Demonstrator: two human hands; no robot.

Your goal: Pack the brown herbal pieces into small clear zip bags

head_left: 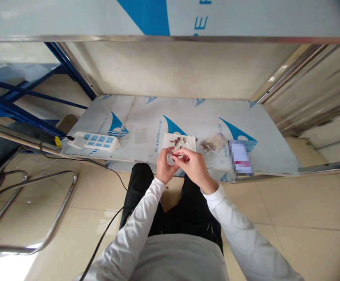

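Observation:
My left hand (165, 167) and my right hand (195, 167) meet over the front edge of the shelf. Both are closed, fingertips pinched together around a tiny dark reddish piece (173, 155), too small to make out. Beneath and behind them lies a white cloth or sheet of paper (191, 141). Several small brown parts (175, 140) rest on it, just beyond my left fingertips. Part of the sheet is hidden by my hands. To the right of it sits a clear plastic bag (210, 143) containing more small brown parts.
A white power strip (101, 141) with a plugged-in cable lies at the left. Between it and the sheet is a flat clear zip bag (141, 136). A pixelated flat object (241, 158) lies at the right. Film-covered shelf (123, 105); upper shelf edge (170, 38) overhead.

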